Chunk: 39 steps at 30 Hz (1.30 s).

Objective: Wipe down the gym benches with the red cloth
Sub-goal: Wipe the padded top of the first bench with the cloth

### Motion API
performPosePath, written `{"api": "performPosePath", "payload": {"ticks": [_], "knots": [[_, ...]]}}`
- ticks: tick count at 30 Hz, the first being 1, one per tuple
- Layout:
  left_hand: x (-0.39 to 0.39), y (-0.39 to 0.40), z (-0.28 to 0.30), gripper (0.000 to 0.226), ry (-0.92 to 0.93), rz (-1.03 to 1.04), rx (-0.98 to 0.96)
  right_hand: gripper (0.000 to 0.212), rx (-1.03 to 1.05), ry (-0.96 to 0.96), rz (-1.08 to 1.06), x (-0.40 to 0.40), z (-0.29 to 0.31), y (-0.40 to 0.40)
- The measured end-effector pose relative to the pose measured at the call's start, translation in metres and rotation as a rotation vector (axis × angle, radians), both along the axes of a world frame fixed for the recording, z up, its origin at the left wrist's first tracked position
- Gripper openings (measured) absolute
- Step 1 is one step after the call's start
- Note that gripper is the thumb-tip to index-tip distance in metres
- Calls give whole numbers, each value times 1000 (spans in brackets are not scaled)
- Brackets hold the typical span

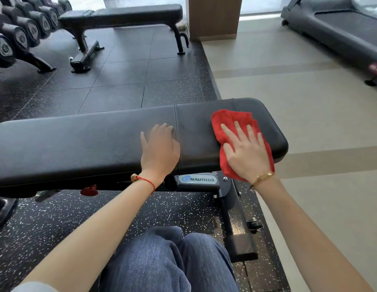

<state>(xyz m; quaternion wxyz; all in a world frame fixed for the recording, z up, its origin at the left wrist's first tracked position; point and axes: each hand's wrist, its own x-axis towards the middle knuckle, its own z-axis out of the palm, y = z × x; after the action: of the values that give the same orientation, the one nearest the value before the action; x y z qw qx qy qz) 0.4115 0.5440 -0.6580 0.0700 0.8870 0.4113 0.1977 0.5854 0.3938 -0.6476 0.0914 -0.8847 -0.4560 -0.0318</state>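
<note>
A long black padded bench [78,142] runs across the view in front of me. The red cloth [229,119] lies on its right-hand seat pad, draped over the near edge. My right hand [245,151] presses flat on the cloth with fingers spread. My left hand [160,148] rests flat on the bare pad next to the seam, a short way left of the cloth, holding nothing. A second black flat bench [124,13] stands at the back on the dark floor.
A dumbbell rack [19,32] fills the far left. A wooden pillar [214,17] stands behind the far bench. A treadmill [339,32] sits at the top right on the beige floor. The near bench's steel foot [239,226] juts toward my knees [166,262].
</note>
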Motion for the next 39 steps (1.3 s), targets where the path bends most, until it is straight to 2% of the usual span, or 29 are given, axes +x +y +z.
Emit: {"api": "performPosePath", "payload": {"ticks": [3, 9, 13, 21, 27, 32, 34, 39], "knots": [[-1, 0, 0, 48, 16, 2, 0, 55, 21, 92, -146, 22, 1, -18], [0, -1, 0, 48, 16, 3, 4, 54, -45, 247, -356, 68, 11, 8], [1, 0, -2, 47, 9, 3, 2, 55, -80, 318, -395, 83, 21, 32], [1, 1, -2, 48, 25, -5, -5, 57, -112, 266, -175, 74, 23, 52], [0, 1, -3, 49, 23, -11, -14, 56, -136, 211, 97, 39, 28, 62], [-5, 6, -1, 51, 22, -55, -60, 58, -103, 188, 410, -18, 17, 49], [-13, 11, 0, 53, 64, -96, -40, 59, -67, 161, 428, -19, 14, 39], [-40, 25, 1, 52, 139, -131, 98, 61, -54, 136, 295, 12, 15, 40]]}}
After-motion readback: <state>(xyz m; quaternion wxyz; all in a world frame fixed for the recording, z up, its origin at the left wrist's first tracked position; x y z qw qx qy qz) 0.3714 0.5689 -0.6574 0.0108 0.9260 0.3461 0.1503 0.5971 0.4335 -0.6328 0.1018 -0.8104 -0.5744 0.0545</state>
